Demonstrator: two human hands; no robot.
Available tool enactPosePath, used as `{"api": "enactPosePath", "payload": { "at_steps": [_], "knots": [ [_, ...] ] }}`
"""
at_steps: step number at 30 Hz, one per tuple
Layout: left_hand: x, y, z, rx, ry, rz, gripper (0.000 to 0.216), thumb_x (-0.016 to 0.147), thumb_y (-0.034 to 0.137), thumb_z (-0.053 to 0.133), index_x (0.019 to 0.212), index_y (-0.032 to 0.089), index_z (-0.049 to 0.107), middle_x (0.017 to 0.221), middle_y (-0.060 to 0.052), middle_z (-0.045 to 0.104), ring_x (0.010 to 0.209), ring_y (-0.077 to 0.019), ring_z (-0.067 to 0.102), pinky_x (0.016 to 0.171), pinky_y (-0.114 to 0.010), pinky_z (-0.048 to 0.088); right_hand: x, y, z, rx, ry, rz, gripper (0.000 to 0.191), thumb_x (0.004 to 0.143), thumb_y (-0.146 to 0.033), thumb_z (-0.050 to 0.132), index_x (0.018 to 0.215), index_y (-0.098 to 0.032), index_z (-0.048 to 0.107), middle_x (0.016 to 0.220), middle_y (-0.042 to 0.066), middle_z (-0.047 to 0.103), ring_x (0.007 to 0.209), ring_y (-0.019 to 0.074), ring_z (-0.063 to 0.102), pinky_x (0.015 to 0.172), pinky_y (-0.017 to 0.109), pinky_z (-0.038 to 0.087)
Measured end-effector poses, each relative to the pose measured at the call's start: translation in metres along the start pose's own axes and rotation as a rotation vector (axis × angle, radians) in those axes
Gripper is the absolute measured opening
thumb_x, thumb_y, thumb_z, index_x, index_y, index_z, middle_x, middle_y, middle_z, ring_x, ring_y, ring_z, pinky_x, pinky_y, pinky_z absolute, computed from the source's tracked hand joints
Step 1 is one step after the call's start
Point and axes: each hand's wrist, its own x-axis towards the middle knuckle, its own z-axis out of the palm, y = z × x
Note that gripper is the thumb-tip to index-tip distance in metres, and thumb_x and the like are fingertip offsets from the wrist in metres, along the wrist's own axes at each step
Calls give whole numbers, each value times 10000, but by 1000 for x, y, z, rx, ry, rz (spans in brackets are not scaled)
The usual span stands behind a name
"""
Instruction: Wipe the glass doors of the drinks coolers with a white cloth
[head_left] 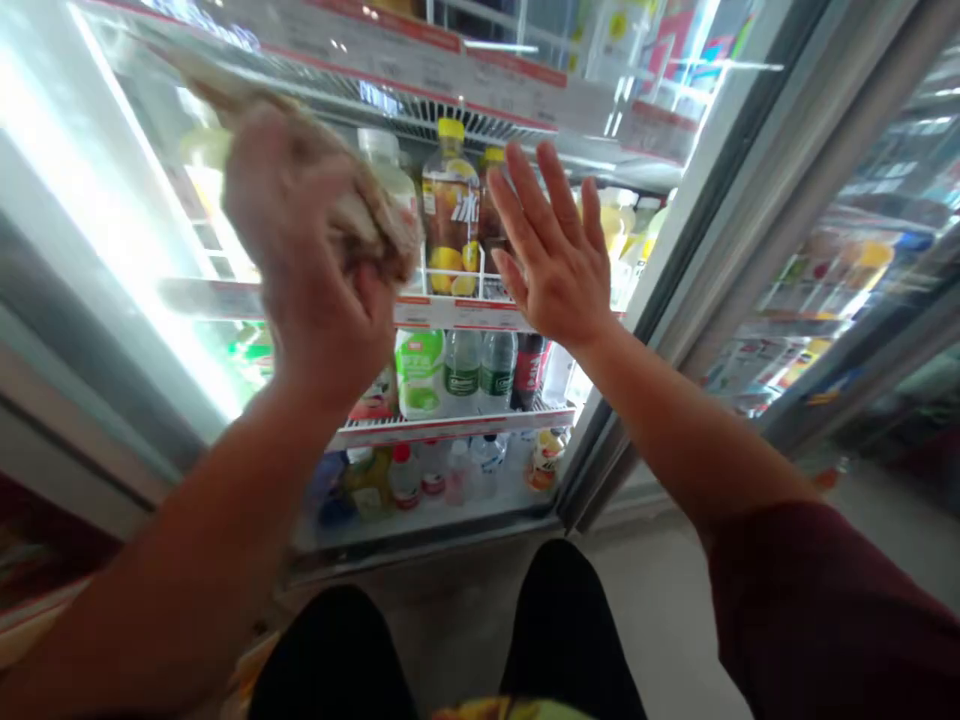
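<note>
A glass-fronted drinks fridge with a metal frame (720, 210) stands right before me. My left hand (300, 260), smeared by motion, is closed around a crumpled, pale brownish cloth (379, 215) at the upper left of the glass. Part of the cloth trails up and left past my knuckles. My right hand (559, 250) holds nothing; its fingers are stretched out and apart, palm toward the glass, and it seems to rest flat on it. Between both hands, behind the glass, shows a yellow-capped lemon drink bottle (451, 215).
Lower shelves hold a green-and-white pack (420, 370), clear green-labelled bottles (463, 365) and a red-capped bottle (403, 475). A bright light strip (112, 220) runs along the left side. Another fridge section (817, 290) stands at right. My knees (562, 610) are close below, above the grey floor (667, 590).
</note>
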Motion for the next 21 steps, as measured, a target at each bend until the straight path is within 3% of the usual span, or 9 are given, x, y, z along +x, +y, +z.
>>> {"api": "enactPosePath", "payload": {
  "at_steps": [2, 4, 7, 9, 13, 16, 18, 20, 21],
  "knots": [
    [5, -3, 2, 49, 30, -31, 634, 961, 370, 417, 1552, 286, 204, 1645, 44, 171, 1526, -297, 140, 1268, -595, 154, -1, 1, 0, -10, 2, -7, 582, 1004, -355, 301, 1577, -352, 199, 1630, -69, 256, 1540, 206, 83, 1278, 541, 124],
    [-10, 3, 7, 48, 4, -82, 631, 985, 460, 361, 1572, 325, 171, 1654, 93, 130, 1533, -306, 98, 1268, -605, 132, -3, 2, 2, -23, 23, -15, 575, 1008, -352, 281, 1578, -331, 206, 1636, -69, 234, 1540, 195, 82, 1284, 514, 119],
    [-42, 23, 15, 13, -109, -113, 626, 999, 431, 356, 1581, 305, 162, 1665, 35, 110, 1532, -306, 92, 1248, -626, 164, -4, 3, 5, -23, 57, -20, 569, 1011, -343, 267, 1577, -301, 228, 1638, -57, 223, 1541, 189, 97, 1289, 491, 123],
    [-46, 29, 18, 19, -196, -88, 706, 971, 416, 443, 1589, 275, 133, 1667, -21, 111, 1530, -328, 63, 1237, -635, 165, -4, 3, 6, -7, 63, -22, 570, 1008, -337, 280, 1575, -309, 235, 1635, -56, 234, 1540, 197, 104, 1286, 505, 130],
    [0, 11, 19, 154, -205, -9, 884, 925, 484, 503, 1592, 246, -27, 1673, -5, 58, 1529, -358, -16, 1238, -598, 98, -4, 3, 7, 39, 64, -14, 590, 996, -339, 328, 1577, -330, 223, 1623, -48, 276, 1537, 229, 113, 1273, 557, 144],
    [18, 4, 22, 309, -132, 5, 790, 964, 444, 395, 1586, 157, 2, 1667, -43, 57, 1530, -347, 13, 1245, -552, 80, -4, 3, 7, 69, 76, 0, 605, 990, -342, 351, 1578, -347, 209, 1607, -41, 319, 1535, 241, 126, 1264, 583, 152],
    [-1, 18, 25, 297, -115, -74, 743, 975, 375, 375, 1582, 105, 43, 1663, -100, 80, 1534, -329, 34, 1248, -543, 105, -5, 3, 7, 73, 88, 0, 600, 992, -338, 343, 1577, -353, 208, 1603, -44, 326, 1535, 236, 134, 1265, 581, 152],
    [-34, 37, 29, 164, -170, -134, 759, 968, 310, 413, 1591, 129, 20, 1665, -113, 69, 1537, -294, 43, 1245, -526, 187, -5, 2, 7, 70, 92, 2, 591, 996, -337, 325, 1575, -356, 211, 1604, -49, 319, 1534, 231, 138, 1266, 578, 150],
    [-49, 44, 30, 108, -236, -76, 776, 963, 285, 444, 1597, 167, 13, 1662, -97, 92, 1534, -277, 71, 1241, -508, 230, -5, 2, 7, 70, 88, 4, 587, 997, -339, 319, 1574, -358, 214, 1604, -51, 316, 1533, 230, 139, 1267, 578, 152]
  ]
}}
